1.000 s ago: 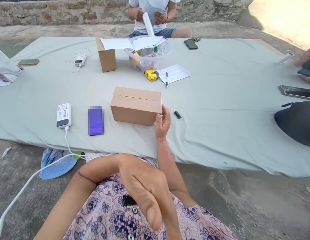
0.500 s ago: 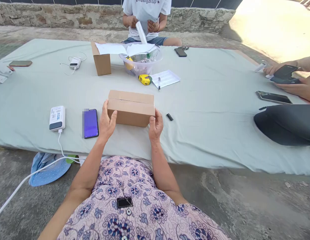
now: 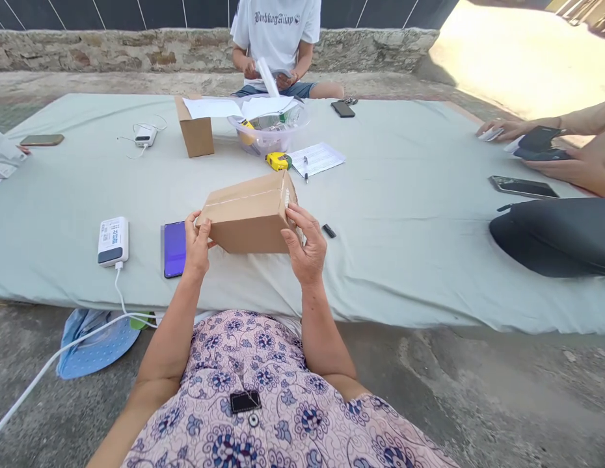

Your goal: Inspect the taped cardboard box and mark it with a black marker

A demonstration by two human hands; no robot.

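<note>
A closed brown cardboard box is lifted off the pale green mat and tilted, its right end raised. My left hand grips its left end. My right hand grips its right end, fingers over the taped edge. A purple-screened phone lies just left of the box, and a small black object lies just right of it.
A white power bank with a cable lies at left. Farther back are a tape measure, a paper sheet with a pen, a clear bowl and a small open box. One person sits across, another's hands hold phones at right.
My left hand came up from my lap to the box's left end. Both hands then lifted and tilted the box off the mat. The view tipped upward.
</note>
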